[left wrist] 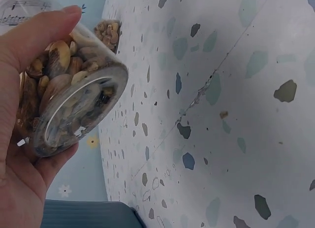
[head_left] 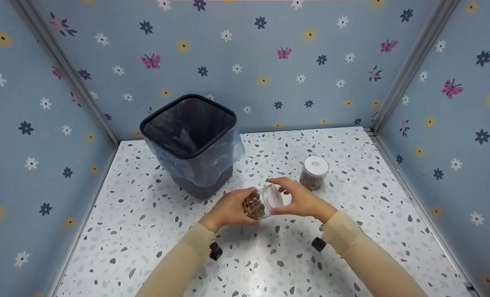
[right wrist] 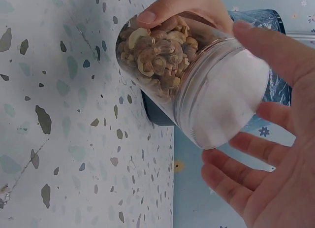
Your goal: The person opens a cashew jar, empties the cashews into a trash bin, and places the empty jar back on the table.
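A clear jar of brown nuts (head_left: 253, 205) (left wrist: 81, 110) (right wrist: 162, 55) lies tilted on its side above the table, base to the left. The left hand (head_left: 229, 209) (left wrist: 19, 183) (right wrist: 199, 5) grips its body, thumb on one side and fingers on the other. At the jar's other end is a whitish round lid (head_left: 274, 196) (right wrist: 229, 100). Around this lid's rim curve the thumb and fingers of the right hand (head_left: 302, 201) (right wrist: 283, 164). The lid's face shows between them and the palm stands off it.
Behind the right hand a second jar (head_left: 312, 175) (left wrist: 108, 33) stands upright with a white top. A dark bin (head_left: 201, 189) with a bluish liner bag (head_left: 212, 165) is at the back left. Patterned panels (head_left: 245, 82) enclose the speckled table (head_left: 146, 247).
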`<state>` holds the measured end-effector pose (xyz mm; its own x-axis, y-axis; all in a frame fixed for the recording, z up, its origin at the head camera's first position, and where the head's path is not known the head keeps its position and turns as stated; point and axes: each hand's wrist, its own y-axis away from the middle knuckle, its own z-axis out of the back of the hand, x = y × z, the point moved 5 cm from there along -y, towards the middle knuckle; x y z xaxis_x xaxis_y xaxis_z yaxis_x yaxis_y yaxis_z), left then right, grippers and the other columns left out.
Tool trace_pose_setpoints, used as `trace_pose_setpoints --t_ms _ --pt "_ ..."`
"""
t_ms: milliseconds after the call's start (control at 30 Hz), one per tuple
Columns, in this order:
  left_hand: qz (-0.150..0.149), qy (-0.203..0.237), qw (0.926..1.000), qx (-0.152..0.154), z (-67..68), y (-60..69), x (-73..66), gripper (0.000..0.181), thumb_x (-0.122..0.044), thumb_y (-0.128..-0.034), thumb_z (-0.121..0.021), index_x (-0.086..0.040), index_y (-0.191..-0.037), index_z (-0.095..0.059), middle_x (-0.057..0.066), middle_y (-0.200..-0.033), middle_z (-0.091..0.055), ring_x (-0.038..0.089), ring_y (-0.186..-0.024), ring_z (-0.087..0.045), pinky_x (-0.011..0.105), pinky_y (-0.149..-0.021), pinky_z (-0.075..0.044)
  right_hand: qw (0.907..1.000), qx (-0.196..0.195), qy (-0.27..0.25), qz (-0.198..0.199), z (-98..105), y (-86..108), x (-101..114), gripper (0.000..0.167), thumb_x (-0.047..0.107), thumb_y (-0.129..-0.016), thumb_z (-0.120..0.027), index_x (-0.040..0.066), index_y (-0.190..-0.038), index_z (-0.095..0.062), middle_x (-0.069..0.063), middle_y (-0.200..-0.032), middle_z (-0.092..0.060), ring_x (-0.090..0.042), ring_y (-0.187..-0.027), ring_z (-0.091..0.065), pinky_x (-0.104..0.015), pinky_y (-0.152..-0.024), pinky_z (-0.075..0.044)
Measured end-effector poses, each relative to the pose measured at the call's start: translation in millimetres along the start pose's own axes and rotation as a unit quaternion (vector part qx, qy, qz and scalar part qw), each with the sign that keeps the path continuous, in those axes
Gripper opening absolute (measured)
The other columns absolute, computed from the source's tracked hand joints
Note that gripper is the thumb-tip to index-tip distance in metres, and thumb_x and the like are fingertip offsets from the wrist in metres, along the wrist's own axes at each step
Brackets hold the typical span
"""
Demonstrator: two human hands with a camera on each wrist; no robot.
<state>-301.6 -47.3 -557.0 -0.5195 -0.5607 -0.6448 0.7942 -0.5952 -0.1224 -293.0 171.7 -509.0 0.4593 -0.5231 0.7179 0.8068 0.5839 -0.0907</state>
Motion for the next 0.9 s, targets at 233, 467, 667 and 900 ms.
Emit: trace_pose_setpoints --t_ms 233,467,667,900 --pt "-0.008 -0.040 0.9986 -0.034 1.0 -0.7 -2.9 0.078 -0.033 -0.0717 -0.101 -0.016 -0.137 -0.063 0.001 -0.123 -0.075 0.018 -0.110 -0.070 0.043 -0.101 -0.059 0.9962 -0.027 -0.025 -0.079 -2.8 -3.6 -5.3 0.081 0.041 -0.096 -0.082 0.002 -0.160 -0.050 -0.022 -0.143 -0.065 -0.029 -0.101 -0.072 -0.045 -0.089 -0.061" --pt "-0.023 -0.055 0.9969 -0.052 1.7 0.8 -7.6 0.081 -0.032 -0.0736 -0.101 -0.012 -0.143 -0.062 0.005 -0.124 -0.075 0.021 -0.109 -0.070 0.044 -0.099 -0.061 0.9887 -0.052 -0.026 -0.138 -2.8 -3.9 -9.2 0.071 0.052 -0.099 -0.075 0.001 -0.146 -0.061 -0.019 -0.124 -0.072 -0.022 -0.091 -0.070 -0.036 -0.076 -0.059" --pt "-0.018 -0.052 0.9973 -0.050 1.3 -0.5 -6.9 0.083 -0.031 -0.0721 -0.102 -0.011 -0.142 -0.063 0.005 -0.124 -0.075 0.021 -0.110 -0.070 0.044 -0.101 -0.060 0.9877 -0.047 -0.030 -0.146 -1.0 -4.7 -7.8 0.062 0.047 -0.098 -0.077 0.000 -0.137 -0.066 -0.017 -0.113 -0.074 -0.019 -0.085 -0.071 -0.036 -0.075 -0.063" --pt "-0.029 -0.062 0.9965 -0.047 0.4 -1.6 -6.1 0.082 -0.034 -0.0719 -0.101 -0.013 -0.141 -0.062 0.005 -0.124 -0.075 0.021 -0.110 -0.071 0.043 -0.101 -0.060 0.9911 -0.025 -0.042 -0.124 2.0 -3.8 -5.8 0.066 0.039 -0.093 -0.086 0.002 -0.143 -0.064 -0.017 -0.126 -0.071 -0.024 -0.089 -0.070 -0.032 -0.075 -0.057"
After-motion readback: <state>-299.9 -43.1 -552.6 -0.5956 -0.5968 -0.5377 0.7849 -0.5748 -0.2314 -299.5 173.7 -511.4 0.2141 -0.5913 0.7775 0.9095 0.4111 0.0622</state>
